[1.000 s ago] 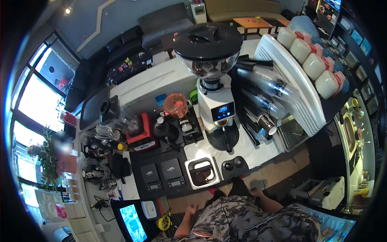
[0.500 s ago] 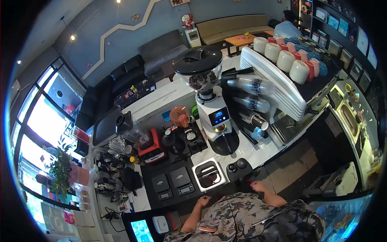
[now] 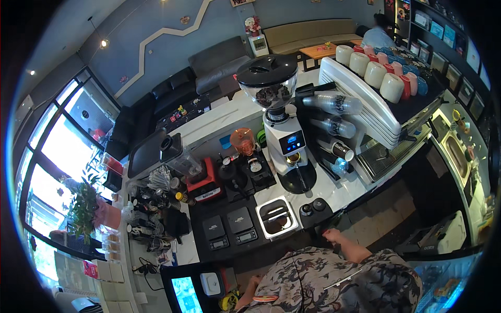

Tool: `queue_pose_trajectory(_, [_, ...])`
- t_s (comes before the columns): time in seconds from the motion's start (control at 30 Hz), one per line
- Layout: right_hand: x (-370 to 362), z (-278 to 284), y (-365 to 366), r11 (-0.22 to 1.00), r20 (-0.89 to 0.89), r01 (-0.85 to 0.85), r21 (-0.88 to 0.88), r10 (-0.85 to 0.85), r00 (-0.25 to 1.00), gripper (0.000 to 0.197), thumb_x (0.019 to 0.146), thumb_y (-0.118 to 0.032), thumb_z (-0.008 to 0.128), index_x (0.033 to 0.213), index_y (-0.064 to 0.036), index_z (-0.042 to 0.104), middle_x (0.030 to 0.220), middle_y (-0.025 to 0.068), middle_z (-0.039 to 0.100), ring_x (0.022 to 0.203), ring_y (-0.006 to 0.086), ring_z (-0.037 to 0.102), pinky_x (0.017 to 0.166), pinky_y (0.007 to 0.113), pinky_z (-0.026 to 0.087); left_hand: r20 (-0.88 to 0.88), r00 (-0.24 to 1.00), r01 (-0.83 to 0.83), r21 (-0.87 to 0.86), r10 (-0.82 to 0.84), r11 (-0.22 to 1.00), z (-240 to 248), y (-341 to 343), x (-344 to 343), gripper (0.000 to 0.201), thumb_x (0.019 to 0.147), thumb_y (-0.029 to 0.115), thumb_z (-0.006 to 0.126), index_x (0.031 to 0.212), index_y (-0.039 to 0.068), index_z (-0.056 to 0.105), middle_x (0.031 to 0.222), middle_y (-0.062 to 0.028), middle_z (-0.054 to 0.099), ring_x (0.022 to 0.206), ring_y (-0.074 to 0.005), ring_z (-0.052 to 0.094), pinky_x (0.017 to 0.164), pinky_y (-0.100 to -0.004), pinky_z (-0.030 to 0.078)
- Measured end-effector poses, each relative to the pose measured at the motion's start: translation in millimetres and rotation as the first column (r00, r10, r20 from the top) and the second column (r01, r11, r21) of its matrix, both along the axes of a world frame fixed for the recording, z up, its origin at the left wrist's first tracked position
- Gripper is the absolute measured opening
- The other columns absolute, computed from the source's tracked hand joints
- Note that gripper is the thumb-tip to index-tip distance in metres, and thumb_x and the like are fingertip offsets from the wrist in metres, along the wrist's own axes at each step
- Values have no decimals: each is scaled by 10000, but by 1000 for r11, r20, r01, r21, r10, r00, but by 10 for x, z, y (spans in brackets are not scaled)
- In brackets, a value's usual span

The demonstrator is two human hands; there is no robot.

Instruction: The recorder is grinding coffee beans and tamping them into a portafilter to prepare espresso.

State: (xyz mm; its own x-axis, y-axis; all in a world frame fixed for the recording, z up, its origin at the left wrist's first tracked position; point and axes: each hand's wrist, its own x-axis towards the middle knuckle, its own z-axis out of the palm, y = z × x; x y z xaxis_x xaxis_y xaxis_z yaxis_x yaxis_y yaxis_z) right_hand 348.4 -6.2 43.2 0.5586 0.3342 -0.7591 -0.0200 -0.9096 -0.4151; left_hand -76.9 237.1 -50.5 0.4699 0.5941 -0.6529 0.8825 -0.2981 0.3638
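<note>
White counter (image 3: pixel 342 192), grey-blue wall (image 3: pixel 175 55) beyond; left hand (image 3: pixel 255 280), right hand (image 3: pixel 332 236): grip unclear.

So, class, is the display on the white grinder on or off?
On: the display on the white grinder shows lit blue marks against its dark face.

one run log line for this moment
left hand: low beside patterned shirt | right hand: near counter | both grips unclear | counter: steel container
</note>
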Motion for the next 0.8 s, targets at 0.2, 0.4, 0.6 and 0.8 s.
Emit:
queue_pose_trajectory(0.2, [-272,-164,-60,980,252,-183,82,158,955,234,794,-352,649,890,-166,755,920,78,722,902,286,673,850,379,522,99,982,153,105,-163,983,-86,-42,81,544,823,529,649,1095,59,672,1005,-140,701,983,-263,660,859,-354,494])
queue_pose_trajectory(0.4, [-278,-129,-135,985,182,-98,139,72,981,215,786,-331,638,897,-196,763,962,88,717,938,305,661,861,399,516,178,937,264,194,-299,945,-67,-112,319,543,826,527,650,1090,53,671,996,-138,702,973,-253,661,854,-351,494])
queue_pose_trajectory(0.6, [-262,-66,-130,985,228,-168,32,157,961,225,783,-331,647,886,-165,760,967,94,718,927,297,669,852,406,518,293,920,-131,-399,261,908,121,43,569,458,835,448,675,1023,30,678,954,-128,701,906,-185,647,816,-317,489])
queue_pose_trajectory(0.8, [-299,-161,-260,997,199,-79,13,75,977,214,764,-307,686,898,-157,758,955,87,723,907,282,674,834,391,520,153,964,-165,-303,218,939,400,60,629,394,797,393,696,1009,62,695,961,-104,708,905,-183,651,842,-313,495])
